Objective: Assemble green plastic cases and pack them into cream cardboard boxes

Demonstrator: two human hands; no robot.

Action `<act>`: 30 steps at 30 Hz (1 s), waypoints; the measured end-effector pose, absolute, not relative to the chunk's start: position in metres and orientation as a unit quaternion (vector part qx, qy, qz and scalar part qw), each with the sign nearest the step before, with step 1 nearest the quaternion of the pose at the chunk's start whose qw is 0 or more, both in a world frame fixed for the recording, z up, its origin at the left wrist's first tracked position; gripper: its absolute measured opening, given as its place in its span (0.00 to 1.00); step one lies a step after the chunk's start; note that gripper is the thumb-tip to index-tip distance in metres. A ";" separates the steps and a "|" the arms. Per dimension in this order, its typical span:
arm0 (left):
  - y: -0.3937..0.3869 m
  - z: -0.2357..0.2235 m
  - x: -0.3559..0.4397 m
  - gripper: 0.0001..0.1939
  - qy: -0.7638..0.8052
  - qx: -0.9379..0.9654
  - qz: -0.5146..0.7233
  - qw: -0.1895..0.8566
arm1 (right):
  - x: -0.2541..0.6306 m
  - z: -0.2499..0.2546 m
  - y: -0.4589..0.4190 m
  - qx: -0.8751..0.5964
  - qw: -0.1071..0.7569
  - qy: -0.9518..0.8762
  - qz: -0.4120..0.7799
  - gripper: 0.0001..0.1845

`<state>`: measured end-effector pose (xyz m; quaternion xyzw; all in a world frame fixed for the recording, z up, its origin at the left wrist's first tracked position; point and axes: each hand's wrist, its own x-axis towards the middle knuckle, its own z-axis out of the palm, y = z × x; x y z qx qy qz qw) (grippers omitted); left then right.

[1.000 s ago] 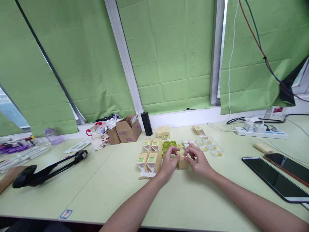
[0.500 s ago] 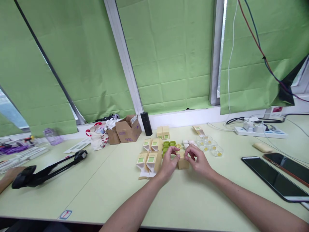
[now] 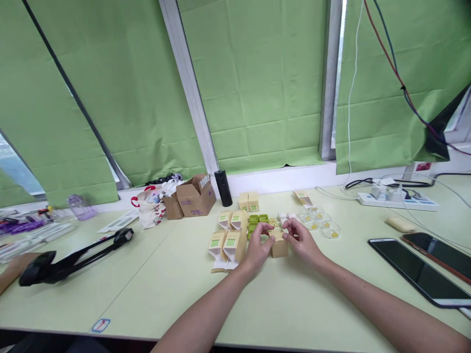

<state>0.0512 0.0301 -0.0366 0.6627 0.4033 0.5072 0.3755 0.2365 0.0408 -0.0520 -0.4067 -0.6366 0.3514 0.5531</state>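
A small brown cardboard box point(image 3: 279, 250) stands on the table between my hands. My left hand point(image 3: 258, 247) grips its left side, the thumb on the upper left edge and the index finger curled behind. At the top right edge, my right hand point(image 3: 303, 245) holds the box between bent fingers and thumb. To the left are several similar boxes point(image 3: 231, 242) with green labels and open white-lined flaps. Just beyond my left hand sit green square trays point(image 3: 253, 219) and small yellow pieces point(image 3: 273, 222). Small white pieces point(image 3: 282, 216) and clear domed containers point(image 3: 332, 230) with yellow bits lie beyond my right hand.
Two closed boxes point(image 3: 248, 201), a black cylinder point(image 3: 222, 189) and a larger carton point(image 3: 196, 196) stand toward the back. Phones point(image 3: 419, 272) and a power strip point(image 3: 397, 200) are at right. A black strapped device point(image 3: 77, 257) lies at left, near another person's hand point(image 3: 18, 267).
My right fingers have shifted slightly, and the thumb now rests against the box's top right edge. My left hand and the box have barely moved.
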 end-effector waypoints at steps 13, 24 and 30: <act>0.027 -0.033 0.052 0.13 0.413 0.666 0.499 0.371 | 0.236 -0.050 0.040 -0.409 0.546 -0.635 0.363 0.13; 0.027 -0.032 0.053 0.15 0.408 0.673 0.500 0.361 | 0.235 -0.053 0.045 -0.411 0.533 -0.643 0.366 0.15; 0.028 -0.033 0.051 0.14 0.411 0.666 0.503 0.367 | 0.242 -0.047 0.041 -0.361 0.499 -0.682 0.395 0.21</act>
